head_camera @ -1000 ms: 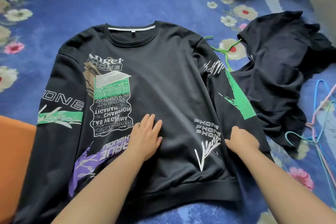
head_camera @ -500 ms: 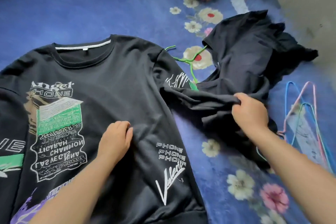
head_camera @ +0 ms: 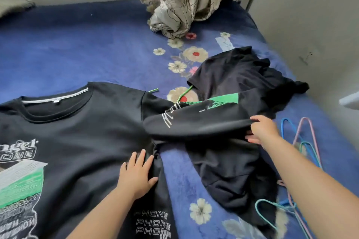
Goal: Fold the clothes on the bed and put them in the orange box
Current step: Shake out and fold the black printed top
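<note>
- The sleeve (head_camera: 204,120) of the black printed sweatshirt (head_camera: 81,141) is now stretched straight out to the side, away from the body of the garment; a second ago it lay down along the sweatshirt's side.
- The right hand (head_camera: 262,132) grips the sleeve near its cuff end, fingers curled over the top edge with the thumb below, clamped on the cloth.
- Half a second ago that hand had the sleeve bunched and only partly raised; now the cloth is taut and the green print on it shows flat.
- The left hand (head_camera: 138,174) lies flat on the sweatshirt just beside the armpit seam, fingers straight and slightly apart, pinning the body. It was more toward the middle of the chest a second ago and has shifted toward the sleeve.
- I take this to mean the sleeve is being laid out ready to be folded across the chest, so the folding is barely begun.
- The sweatshirt lies front up on the blue flowered bed (head_camera: 87,44); the stretched sleeve crosses over a second dark garment (head_camera: 233,170), still crumpled to its right.
- Coloured hangers (head_camera: 303,141) lie by the right arm and a green hanger (head_camera: 184,93) peeks out from under the dark garment.
- The orange box showed at the lower left a second ago and is out of view now.
</note>
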The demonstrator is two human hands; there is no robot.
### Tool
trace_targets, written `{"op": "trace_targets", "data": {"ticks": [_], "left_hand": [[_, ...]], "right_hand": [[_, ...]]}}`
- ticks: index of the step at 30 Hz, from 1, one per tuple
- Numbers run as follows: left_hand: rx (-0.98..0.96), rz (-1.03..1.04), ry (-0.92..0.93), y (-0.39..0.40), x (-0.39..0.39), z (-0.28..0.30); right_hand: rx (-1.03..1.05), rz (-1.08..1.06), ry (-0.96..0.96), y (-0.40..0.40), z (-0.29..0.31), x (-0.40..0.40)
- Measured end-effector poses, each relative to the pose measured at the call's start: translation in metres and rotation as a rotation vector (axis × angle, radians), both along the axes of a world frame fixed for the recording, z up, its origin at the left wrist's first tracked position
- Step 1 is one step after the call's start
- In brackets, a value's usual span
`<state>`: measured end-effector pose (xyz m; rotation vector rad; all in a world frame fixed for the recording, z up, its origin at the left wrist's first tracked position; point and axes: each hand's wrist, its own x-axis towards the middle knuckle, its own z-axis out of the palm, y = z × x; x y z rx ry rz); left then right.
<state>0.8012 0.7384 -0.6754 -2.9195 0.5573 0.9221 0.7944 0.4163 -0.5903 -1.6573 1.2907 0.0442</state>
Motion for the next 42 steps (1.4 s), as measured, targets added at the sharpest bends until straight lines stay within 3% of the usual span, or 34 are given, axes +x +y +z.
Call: {"op": "trace_targets", "data": {"ticks": [4, 6, 8, 10, 13, 20, 24, 28, 32, 34, 37, 42], "left_hand": [[0.034, -0.047, 0.045, 0.006, 0.003, -0.01], [0.013, -0.069, 0.085, 0.01, 0.011, -0.009], [-0.079, -0.049, 0.122, 0.014, 0.019, -0.005], [-0.267, 0.059, 0.098, 0.022, 0.022, 0.001], [-0.474, 0.294, -0.037, 0.046, 0.013, 0.01], [-0.506, 0.732, -0.19, 0.164, -0.01, 0.041], [-0.496, 0.823, -0.229, 0.253, -0.035, 0.063], [-0.533, 0.931, -0.236, 0.341, -0.071, 0.079], [-0.431, 0.879, -0.104, 0.418, -0.109, 0.075], [-0.378, 0.837, -0.064, 0.43, -0.114, 0.067], [-0.363, 0.756, -0.012, 0.416, -0.109, 0.06], [-0.287, 0.659, 0.065, 0.37, -0.094, 0.047]], "right_hand": [[0.457, -0.47, -0.392, -0.006, -0.024, -0.014], [0.391, -0.549, -0.482, -0.002, -0.028, -0.011], [0.175, -0.514, -0.48, 0.008, -0.026, -0.004], [0.006, -0.431, -0.487, 0.023, -0.013, 0.006], [-0.069, -0.247, -0.575, 0.054, 0.023, 0.021], [-0.193, 0.345, -0.784, 0.194, 0.107, 0.054], [0.022, 0.675, -0.882, 0.311, 0.129, 0.04], [0.055, 1.229, -0.695, 0.413, 0.101, -0.022], [-0.018, 1.831, -0.148, 0.48, 0.031, -0.101], [-0.056, 1.968, 0.189, 0.486, -0.003, -0.126], [-0.097, 1.853, 0.379, 0.48, -0.019, -0.131], [-0.348, 1.505, 0.304, 0.43, -0.025, -0.108]]}}
